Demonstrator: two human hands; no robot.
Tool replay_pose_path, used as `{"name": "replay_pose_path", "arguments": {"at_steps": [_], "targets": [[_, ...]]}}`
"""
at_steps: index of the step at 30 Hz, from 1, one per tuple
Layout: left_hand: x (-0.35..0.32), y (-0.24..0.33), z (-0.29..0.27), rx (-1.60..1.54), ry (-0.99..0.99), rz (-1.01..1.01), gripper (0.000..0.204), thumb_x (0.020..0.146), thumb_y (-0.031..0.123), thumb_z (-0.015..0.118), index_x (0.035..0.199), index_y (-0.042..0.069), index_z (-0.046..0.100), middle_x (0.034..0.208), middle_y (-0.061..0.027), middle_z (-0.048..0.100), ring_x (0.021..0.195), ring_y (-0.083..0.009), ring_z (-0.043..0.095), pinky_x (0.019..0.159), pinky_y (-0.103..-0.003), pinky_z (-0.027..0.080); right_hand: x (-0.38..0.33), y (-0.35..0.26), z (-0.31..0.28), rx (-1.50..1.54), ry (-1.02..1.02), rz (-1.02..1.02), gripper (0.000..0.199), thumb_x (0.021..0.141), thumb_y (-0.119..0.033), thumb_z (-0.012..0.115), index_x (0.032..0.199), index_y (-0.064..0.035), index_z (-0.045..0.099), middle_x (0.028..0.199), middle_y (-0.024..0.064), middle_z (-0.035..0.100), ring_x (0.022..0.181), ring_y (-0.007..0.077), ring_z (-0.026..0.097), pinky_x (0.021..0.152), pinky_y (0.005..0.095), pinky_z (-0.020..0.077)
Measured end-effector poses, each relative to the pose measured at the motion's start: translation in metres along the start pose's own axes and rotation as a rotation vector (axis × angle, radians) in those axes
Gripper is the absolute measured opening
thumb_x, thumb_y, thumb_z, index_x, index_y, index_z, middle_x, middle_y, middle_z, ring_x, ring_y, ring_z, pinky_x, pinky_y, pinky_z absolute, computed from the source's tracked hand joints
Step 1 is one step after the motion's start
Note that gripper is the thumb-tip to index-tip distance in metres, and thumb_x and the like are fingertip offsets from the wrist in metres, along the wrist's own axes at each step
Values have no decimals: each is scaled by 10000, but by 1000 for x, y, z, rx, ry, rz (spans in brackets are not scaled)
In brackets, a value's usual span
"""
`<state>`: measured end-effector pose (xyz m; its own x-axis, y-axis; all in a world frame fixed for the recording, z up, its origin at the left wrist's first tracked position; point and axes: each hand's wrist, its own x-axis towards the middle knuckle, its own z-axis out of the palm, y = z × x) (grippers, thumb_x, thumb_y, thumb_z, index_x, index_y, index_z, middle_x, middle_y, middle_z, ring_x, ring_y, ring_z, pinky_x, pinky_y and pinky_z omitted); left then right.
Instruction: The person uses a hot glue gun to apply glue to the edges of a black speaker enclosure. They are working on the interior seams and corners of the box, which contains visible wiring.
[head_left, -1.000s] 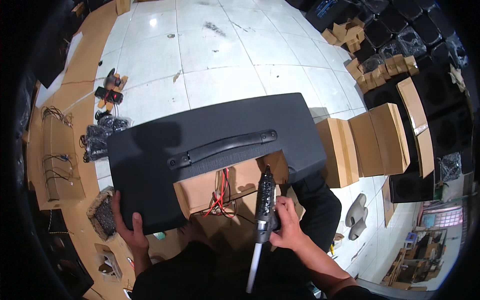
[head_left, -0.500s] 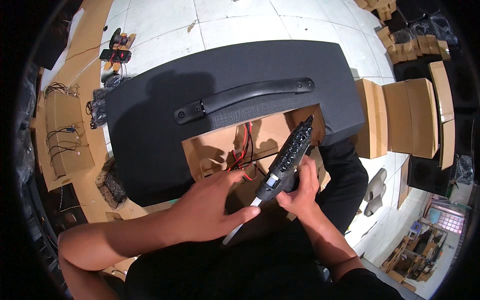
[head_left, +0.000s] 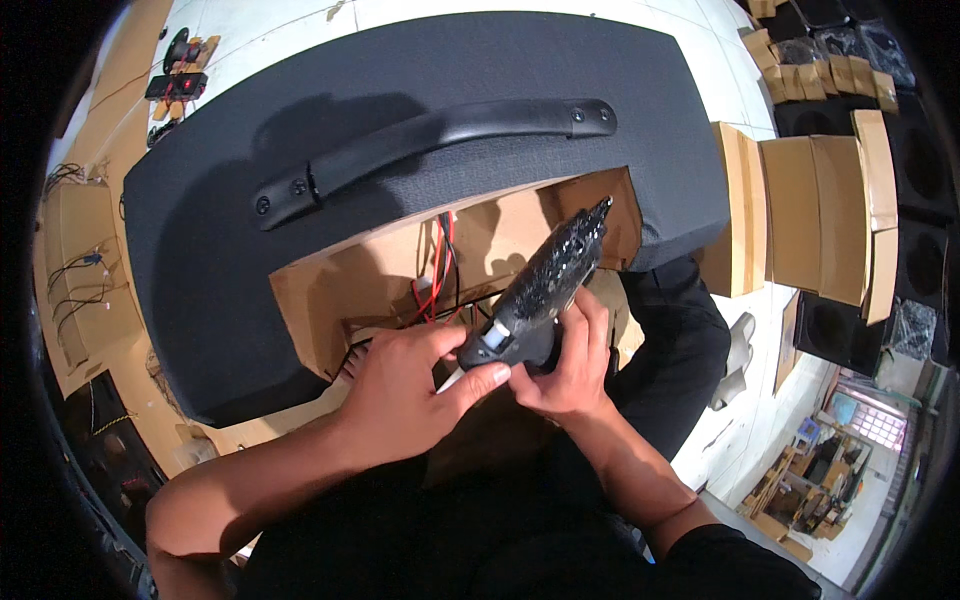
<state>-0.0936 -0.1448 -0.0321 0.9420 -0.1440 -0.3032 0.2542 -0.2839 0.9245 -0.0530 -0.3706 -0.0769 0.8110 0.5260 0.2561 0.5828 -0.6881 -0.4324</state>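
Note:
My right hand (head_left: pixel 572 365) is wrapped round the handle of a black hot glue gun (head_left: pixel 550 270). Its body is crusted with shiny residue, and its nozzle points up and to the right. A white glue stick (head_left: pixel 452 379) comes out of the gun's rear end. My left hand (head_left: pixel 405 385) is closed about that stick, thumb and forefinger against the back of the gun. Beyond both hands lies a large black speaker cabinet (head_left: pixel 420 70) with a strap handle (head_left: pixel 440 135). Red and black wires (head_left: pixel 437 270) show inside its rectangular wooden opening (head_left: pixel 390 260).
Cardboard boxes (head_left: pixel 815 215) stand at the right, beside black speaker cabinets (head_left: pixel 840 335). To the left, a cardboard sheet (head_left: pixel 105 260) carries cables. A small black device with a red light (head_left: pixel 178 87) lies on the far-left floor. My leg (head_left: pixel 675 340) is right of the opening.
My left hand has come in from beside the gun and closed at the glue stick. The gun sits slightly further left, and the cabinet appears larger and higher in view.

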Motion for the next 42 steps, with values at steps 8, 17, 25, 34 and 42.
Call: {"name": "replay_pose_path", "arguments": {"at_steps": [8, 17, 25, 34, 42], "targets": [[17, -9, 12, -130, -21, -5, 345, 915, 335, 767, 839, 5, 699, 620, -113, 628, 545, -205, 625, 556, -370, 458, 7, 10, -7, -48, -36, 34, 873, 602, -145, 876, 1352, 33, 466, 1296, 216, 512, 1066, 405, 643, 778, 449, 607], [32, -11, 16, -187, -24, 39, 323, 931, 311, 754, 860, 0, 702, 645, -120, 660, 554, -203, 653, 551, -354, 472, 6, 23, 0, -130, -27, 64, 808, 537, -135, 866, 1257, 16, 532, 1205, 210, 553, 999, 374, 658, 736, 431, 592], [37, -12, 18, -205, -6, 69, 299, 928, 300, 756, 922, 2, 728, 681, -123, 691, 590, -204, 685, 570, -345, 493, 9, 26, 0, -140, 19, 69, 771, 536, -143, 854, 1225, 10, 545, 1154, 198, 573, 988, 371, 653, 724, 423, 579], [39, -12, 15, -203, -11, 76, 291, 926, 289, 756, 930, -1, 730, 655, -118, 676, 545, -173, 651, 543, -332, 474, 12, 24, 0, -151, 12, 84, 722, 533, -126, 851, 1183, -4, 561, 1111, 173, 583, 954, 355, 651, 706, 415, 570], [39, -9, 15, -236, -7, 61, 274, 923, 265, 758, 912, -7, 730, 624, -110, 661, 515, -148, 618, 520, -329, 455, 14, 24, -1, -163, 29, 95, 690, 548, -115, 847, 1169, -12, 562, 1033, 159, 566, 850, 357, 640, 651, 426, 560]]}}
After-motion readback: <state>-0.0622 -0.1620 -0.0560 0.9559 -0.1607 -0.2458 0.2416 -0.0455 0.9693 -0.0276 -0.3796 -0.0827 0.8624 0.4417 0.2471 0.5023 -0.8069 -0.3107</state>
